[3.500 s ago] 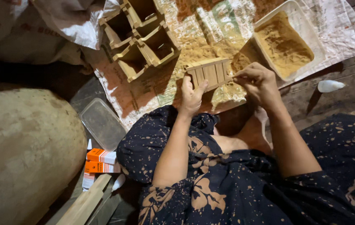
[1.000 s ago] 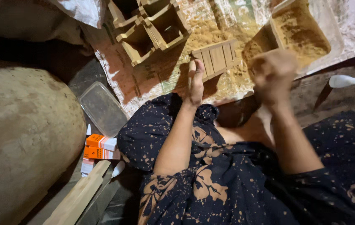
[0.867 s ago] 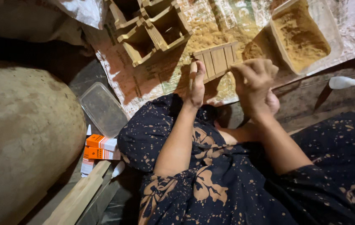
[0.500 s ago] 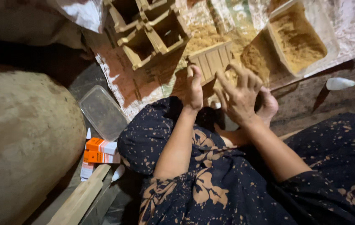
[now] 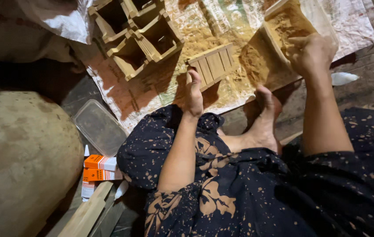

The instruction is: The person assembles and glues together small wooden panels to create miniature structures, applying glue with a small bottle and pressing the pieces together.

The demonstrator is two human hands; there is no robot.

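Note:
My left hand (image 5: 194, 93) rests on the near edge of a small slatted wooden panel (image 5: 215, 64) lying on a printed woven sheet (image 5: 151, 87) dusted with sawdust. My right hand (image 5: 310, 53) reaches into a shallow tray (image 5: 327, 22) filled with tan sawdust (image 5: 289, 22), fingers curled in the powder. Whether it holds any sawdust is hidden. A mound of loose sawdust (image 5: 257, 61) lies beside the tray. My bare foot (image 5: 266, 114) sits just below the sheet's edge.
Several open wooden boxes (image 5: 145, 37) stand at the sheet's upper left. A clear plastic container (image 5: 100, 126), orange cartons (image 5: 101, 167) and wooden strips (image 5: 88, 213) lie at the left. A large round stone-like mass (image 5: 20, 158) fills the left side.
My right hand left the slatted panel, drew back toward my lap, then reached out into the sawdust tray. My left hand stayed on the panel.

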